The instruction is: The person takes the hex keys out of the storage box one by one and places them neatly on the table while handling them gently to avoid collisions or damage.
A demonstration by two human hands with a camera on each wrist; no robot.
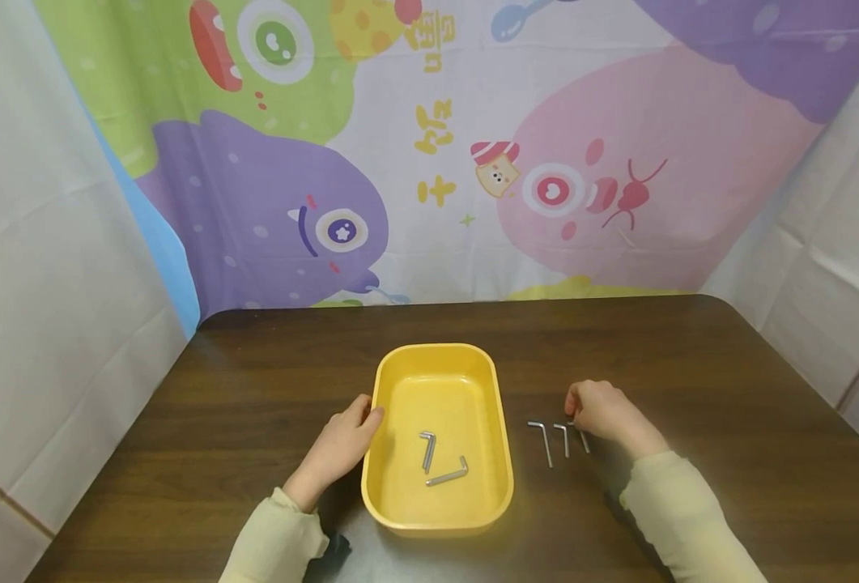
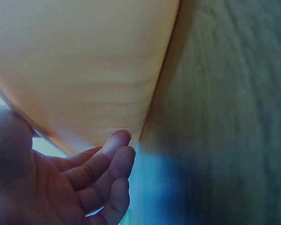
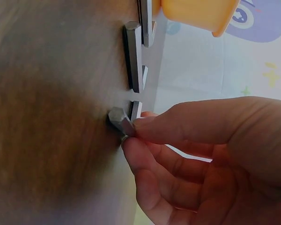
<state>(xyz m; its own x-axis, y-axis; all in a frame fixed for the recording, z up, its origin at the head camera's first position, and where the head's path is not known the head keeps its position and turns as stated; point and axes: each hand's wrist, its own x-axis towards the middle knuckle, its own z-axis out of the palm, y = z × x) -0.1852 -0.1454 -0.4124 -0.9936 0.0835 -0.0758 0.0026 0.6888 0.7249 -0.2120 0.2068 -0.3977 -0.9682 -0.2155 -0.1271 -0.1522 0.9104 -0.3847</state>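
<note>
Brown table [image 1: 254, 405]: one tray [image 1: 440, 397], three hex keys [image 1: 547, 445] beside (perhaps three inside).

left hand [image 2: 61, 187] | curled against yellow-orange tray [image 2: 79, 61], at its wall | wooden tabletop [image 2: 229, 103], right side

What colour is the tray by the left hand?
The rectangular tray is plain yellow, inside and along its rim; the head view shows it best.

Silver L-shaped hex keys [image 1: 546, 445] lie inside and beside a yellow tray [image 1: 444, 411].
</note>
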